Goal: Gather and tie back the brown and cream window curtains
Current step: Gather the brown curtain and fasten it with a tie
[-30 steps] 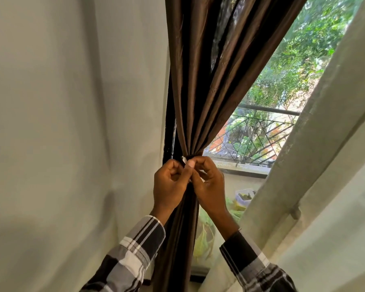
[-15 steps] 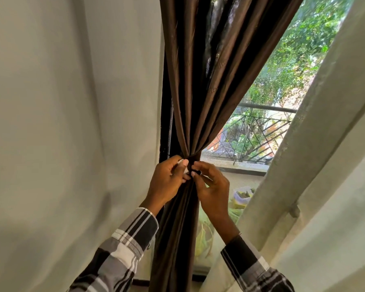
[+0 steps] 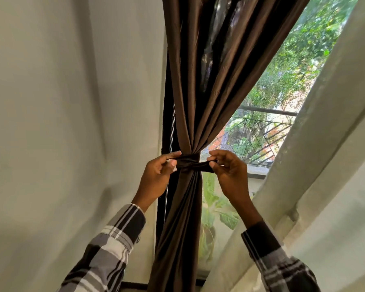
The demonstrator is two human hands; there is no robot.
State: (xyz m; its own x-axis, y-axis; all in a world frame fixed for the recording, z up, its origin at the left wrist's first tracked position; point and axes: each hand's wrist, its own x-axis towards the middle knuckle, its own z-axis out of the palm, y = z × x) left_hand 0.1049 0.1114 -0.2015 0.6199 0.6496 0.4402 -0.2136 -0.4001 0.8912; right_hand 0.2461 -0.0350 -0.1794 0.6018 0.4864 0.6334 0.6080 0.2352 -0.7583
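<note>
The gathered brown satin curtain (image 3: 195,102) hangs upright between the two hands. Its dark brown fabric tie band (image 3: 193,163) crosses it level, each end pinched: left hand (image 3: 158,175) and right hand (image 3: 230,173) equally near. Tightening likely means pulling outward, sideways.

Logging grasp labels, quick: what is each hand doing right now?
Left hand: pinching the left end of the brown tie-back.
Right hand: pinching its right end.

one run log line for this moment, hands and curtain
left hand: pinches tie band | right hand: pinches other end | brown curtain: gathered, band around it | cream curtain: untied
</note>
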